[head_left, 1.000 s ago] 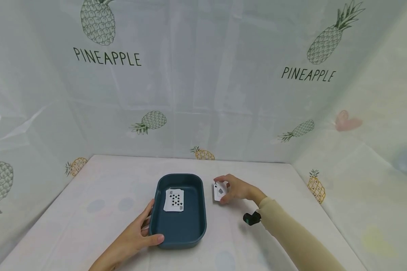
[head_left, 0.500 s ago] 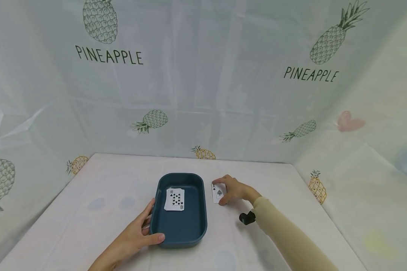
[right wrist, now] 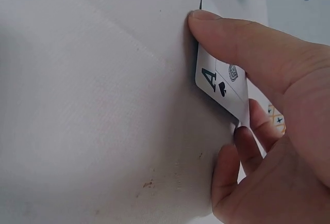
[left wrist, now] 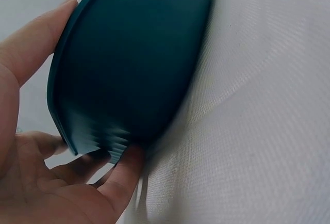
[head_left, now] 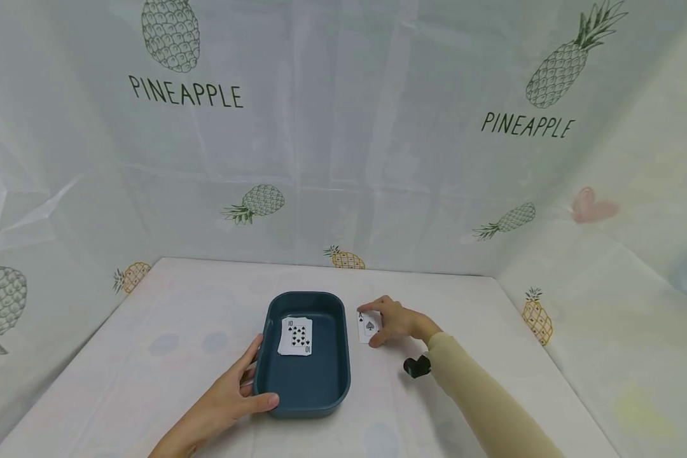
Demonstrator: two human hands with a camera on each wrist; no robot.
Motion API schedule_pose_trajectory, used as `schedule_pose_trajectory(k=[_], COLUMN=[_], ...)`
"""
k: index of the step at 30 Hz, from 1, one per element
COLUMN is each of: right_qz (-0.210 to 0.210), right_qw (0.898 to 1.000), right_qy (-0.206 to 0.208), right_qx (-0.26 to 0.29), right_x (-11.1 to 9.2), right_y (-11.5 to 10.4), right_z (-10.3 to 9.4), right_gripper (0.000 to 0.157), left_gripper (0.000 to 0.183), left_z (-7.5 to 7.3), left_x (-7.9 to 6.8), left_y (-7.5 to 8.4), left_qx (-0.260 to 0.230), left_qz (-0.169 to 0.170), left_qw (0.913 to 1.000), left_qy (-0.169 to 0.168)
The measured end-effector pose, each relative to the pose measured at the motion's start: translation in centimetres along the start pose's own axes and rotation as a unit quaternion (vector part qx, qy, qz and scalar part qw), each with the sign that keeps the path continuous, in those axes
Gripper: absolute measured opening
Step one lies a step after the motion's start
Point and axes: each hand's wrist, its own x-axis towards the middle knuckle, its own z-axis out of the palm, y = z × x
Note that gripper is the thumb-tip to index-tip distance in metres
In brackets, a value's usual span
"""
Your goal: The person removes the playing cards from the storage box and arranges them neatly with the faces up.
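Note:
A dark teal rectangular tray (head_left: 303, 389) stands on the table, and a small stack of playing cards (head_left: 295, 337) with the ten of spades on top lies inside it. My left hand (head_left: 223, 401) grips the tray's left side, its thumb over the near left corner of the rim; in the left wrist view the fingers (left wrist: 126, 175) reach the ridged outer wall. Just right of the tray, my right hand (head_left: 397, 321) holds an ace of spades card (head_left: 369, 327) by its edges, thumb (right wrist: 227, 33) on one side and fingers on the other, low over the table.
A white cloth (head_left: 194, 305) with faint spots covers the table. Behind and to both sides hang white sheets (head_left: 343, 127) printed with pineapples. A small black device (head_left: 416, 366) sits below the right wrist, beside the beige sleeve (head_left: 481, 394).
My right hand and the ace of spades have shifted slightly left and nearer to me, then stayed almost still. The left hand keeps its hold on the tray.

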Motion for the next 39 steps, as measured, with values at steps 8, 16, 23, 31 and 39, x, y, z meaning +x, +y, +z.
schedule_pose_trajectory(k=[8, 16, 23, 31, 39], right_qz=[0.001, 0.001, -0.004, -0.063, -0.133], right_qw=[1.000, 1.000, 0.999, 0.994, 0.985], right_qy=[-0.001, -0.005, -0.010, 0.044, 0.070], right_qx=[-0.008, 0.017, 0.042, 0.078, 0.086], right_x=[0.2, 0.0, -0.3, -1.2, -1.4], right_y=[-0.1, 0.0, 0.0, -3.6, -9.7], right_z=[-0.1, -0.3, -1.1, -2.3, -2.1], right_gripper=[0.082, 0.084, 0.086, 0.077, 0.069], left_gripper=[0.112, 0.112, 0.113, 0.113, 0.113], left_z=[-0.1, -0.1, 0.0, 0.0, 0.1], left_x=[0.1, 0.1, 0.0, 0.0, -0.1], left_y=[-0.1, -0.1, 0.0, 0.2, 0.2], left_qx=[-0.005, -0.003, 0.005, 0.001, 0.003], left_qz=[0.008, 0.007, 0.008, 0.010, 0.007], left_qw=[0.9999, 0.9999, 1.0000, 0.9999, 1.0000], left_qy=[-0.013, -0.006, -0.002, -0.006, -0.002])
